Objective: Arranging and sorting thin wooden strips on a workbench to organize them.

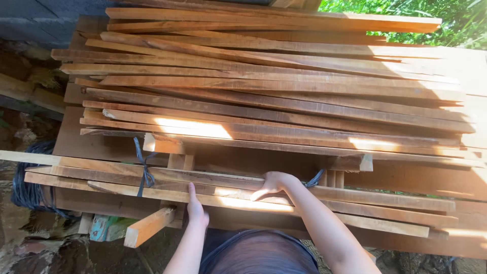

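Observation:
A bundle of long thin wooden slats (243, 190) lies across the near edge of a stack, tied with dark blue cord (143, 170) at the left and another cord (314, 178) at the right. My left hand (196, 209) presses its fingers flat against the bundle's front edge. My right hand (272, 183) rests on top of the bundle with fingers curled over the slats, beside the right cord. Behind it a large pile of loose slats (274, 86) covers the stack.
A short wooden block (148, 227) sticks out below the bundle at the left. A coil of dark blue cord (29, 193) lies on the ground at far left. Green foliage (451, 18) shows at the top right. A grey wall (35, 18) stands at top left.

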